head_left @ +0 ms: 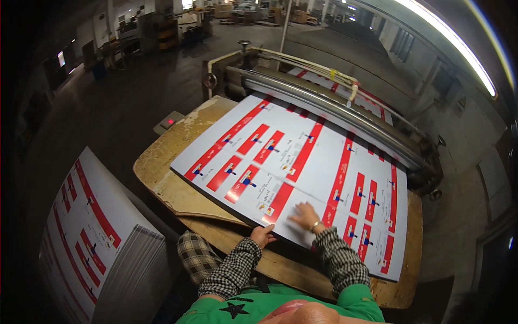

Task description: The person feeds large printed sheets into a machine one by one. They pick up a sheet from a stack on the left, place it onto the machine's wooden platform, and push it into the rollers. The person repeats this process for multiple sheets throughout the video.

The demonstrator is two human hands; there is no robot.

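A large white printed sheet [302, 182] with red bands and small blue figures lies across a wooden feed table [156, 181]. Its far edge reaches the metal roller [334, 110] of a machine. My left hand [263, 236] pinches the sheet's near edge, with its lower fingers hidden from sight. Just to the right, my right hand [306, 217] is over the sheet's surface near that edge, fingers spread and slightly blurred, holding nothing. I cannot tell whether its palm touches the sheet.
A tall stack of similar printed sheets [121, 237] stands at my left, its top curving. A small box with a red light [169, 122] sits beside the table. Handwheels [211, 81] and pale pipes [302, 59] flank the roller. More printed material [345, 89] shows beyond it.
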